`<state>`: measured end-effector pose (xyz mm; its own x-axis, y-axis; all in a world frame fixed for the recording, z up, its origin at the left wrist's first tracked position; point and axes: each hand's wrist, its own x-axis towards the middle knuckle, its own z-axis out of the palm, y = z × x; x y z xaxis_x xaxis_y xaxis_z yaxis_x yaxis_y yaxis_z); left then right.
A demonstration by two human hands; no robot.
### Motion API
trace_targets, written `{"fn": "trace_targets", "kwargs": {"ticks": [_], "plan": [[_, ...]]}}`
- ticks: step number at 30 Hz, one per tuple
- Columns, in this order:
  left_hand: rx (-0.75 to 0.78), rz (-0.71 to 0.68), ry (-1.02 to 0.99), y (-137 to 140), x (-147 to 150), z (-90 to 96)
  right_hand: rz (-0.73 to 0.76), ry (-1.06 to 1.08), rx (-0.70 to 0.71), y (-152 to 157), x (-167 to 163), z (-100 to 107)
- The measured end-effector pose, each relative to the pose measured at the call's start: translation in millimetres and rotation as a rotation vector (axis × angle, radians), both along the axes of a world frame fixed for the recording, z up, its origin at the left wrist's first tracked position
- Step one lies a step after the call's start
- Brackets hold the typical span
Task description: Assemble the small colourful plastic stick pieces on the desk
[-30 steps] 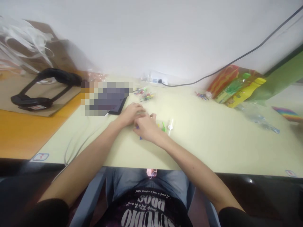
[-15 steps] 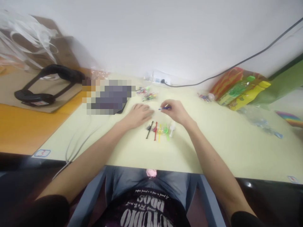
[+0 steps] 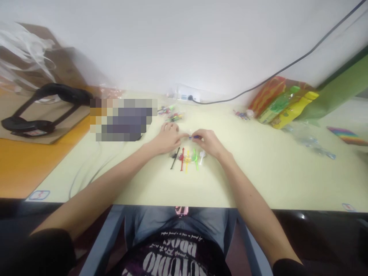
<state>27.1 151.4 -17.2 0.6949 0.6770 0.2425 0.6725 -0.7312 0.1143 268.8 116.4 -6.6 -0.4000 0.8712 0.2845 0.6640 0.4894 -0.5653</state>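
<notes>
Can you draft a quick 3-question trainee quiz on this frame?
1. True or false: the right hand pinches a small blue piece.
2. Which stick lies leftmost in the row on the table? A) black stick B) green stick C) red stick
3. Fill in: the left hand's fingertips meet the right hand's just behind the ____ of sticks.

Key: 1 true; 2 A; 3 row.

Person seen from above: bare forearms, short black sleeves at both upper arms, and a black T-shirt with pale block lettering, upside down and too blurred to read. Blue jeans below, with something small and pink, possibly a tag.
</notes>
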Motion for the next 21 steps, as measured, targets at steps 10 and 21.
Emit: {"fn": "trace_targets", "kwargs": {"ticks": [10,21], "plan": [[-0.066,-0.061,-0.108,3.8,2.9,-14.7,-0.097,0.12,-0.037,8.0,11.1,-9.9],[-0.083,-0.116,-0.178,7.3,-6.5,-16.8,-0.123,0.247,-0.188,4.0,9.3,-7.5]]}}
